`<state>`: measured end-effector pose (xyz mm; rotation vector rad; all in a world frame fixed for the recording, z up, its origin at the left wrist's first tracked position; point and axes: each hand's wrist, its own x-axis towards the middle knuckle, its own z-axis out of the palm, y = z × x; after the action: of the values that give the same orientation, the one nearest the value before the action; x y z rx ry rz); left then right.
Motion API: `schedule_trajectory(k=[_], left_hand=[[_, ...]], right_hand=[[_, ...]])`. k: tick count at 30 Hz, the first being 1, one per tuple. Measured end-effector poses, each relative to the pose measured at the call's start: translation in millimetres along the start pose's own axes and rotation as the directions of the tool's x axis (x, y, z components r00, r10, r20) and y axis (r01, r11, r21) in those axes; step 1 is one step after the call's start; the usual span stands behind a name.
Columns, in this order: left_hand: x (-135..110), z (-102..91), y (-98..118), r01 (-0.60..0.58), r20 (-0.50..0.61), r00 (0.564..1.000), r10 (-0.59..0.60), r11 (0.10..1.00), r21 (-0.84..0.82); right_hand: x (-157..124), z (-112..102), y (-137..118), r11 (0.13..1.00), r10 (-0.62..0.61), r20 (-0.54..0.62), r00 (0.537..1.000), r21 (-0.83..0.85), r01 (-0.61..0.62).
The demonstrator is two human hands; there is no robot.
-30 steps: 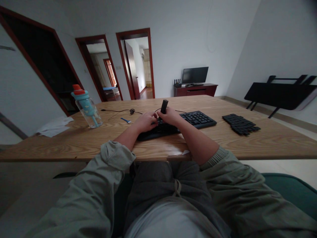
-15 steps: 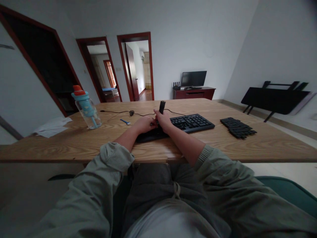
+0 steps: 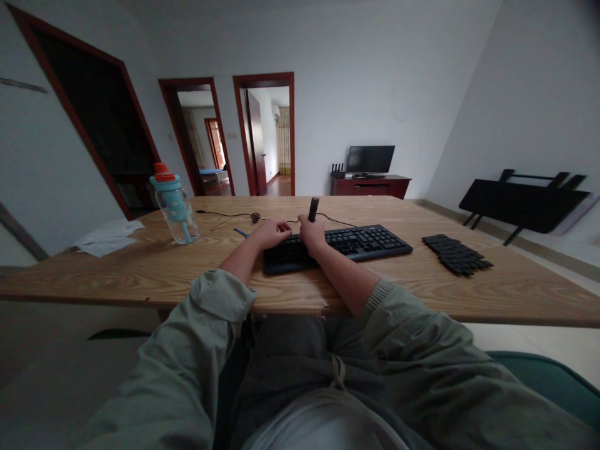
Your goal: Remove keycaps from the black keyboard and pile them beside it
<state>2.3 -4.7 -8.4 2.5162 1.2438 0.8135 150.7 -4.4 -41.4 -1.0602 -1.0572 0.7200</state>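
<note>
A black keyboard (image 3: pixel 365 242) lies slightly slanted on the wooden table in front of me. My right hand (image 3: pixel 312 236) is closed around a black stick-like tool (image 3: pixel 314 209), held upright over the left half of the keyboard. The tool's lower end is hidden by the hand. My left hand (image 3: pixel 272 233) rests over the keyboard's far left part, fingers loosely bent and apart, with nothing visible in them. Just behind it the blue handle of a small brush (image 3: pixel 240 232) shows; its head is hidden. A black cable (image 3: pixel 255 217) runs behind the keyboard with a knotted bundle.
Right of the keyboard lies a cluster of small black pieces (image 3: pixel 457 255). A clear bottle with a blue and orange top (image 3: pixel 176 209) stands at the left, beside white papers (image 3: pixel 105 239). The wooden table (image 3: pixel 187 275) has its front edge close to my lap.
My left hand has come away from the right hand and its fingers have loosened. The right hand still grips the upright tool. The view has tilted up slightly.
</note>
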Motion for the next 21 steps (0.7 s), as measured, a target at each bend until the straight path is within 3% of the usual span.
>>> schedule_trajectory(k=[7,13,21], left_hand=[[2.6,3.4,-4.8,0.018,-0.029,0.999,-0.017,0.999,0.032],[2.1,4.6,-2.3,0.010,0.005,1.000,-0.010,0.999,0.045],[5.2,5.0,-8.6,-0.008,-0.022,1.000,0.010,0.998,0.058]], right_hand=[[-1.6,2.3,-1.8,0.998,-0.031,-0.041,0.999,-0.064,0.029],[-8.3,3.8,-10.7,0.967,-0.110,0.022,0.994,-0.230,0.112],[-10.0,6.4,-13.6,0.949,-0.156,0.049,0.987,-0.268,0.164]])
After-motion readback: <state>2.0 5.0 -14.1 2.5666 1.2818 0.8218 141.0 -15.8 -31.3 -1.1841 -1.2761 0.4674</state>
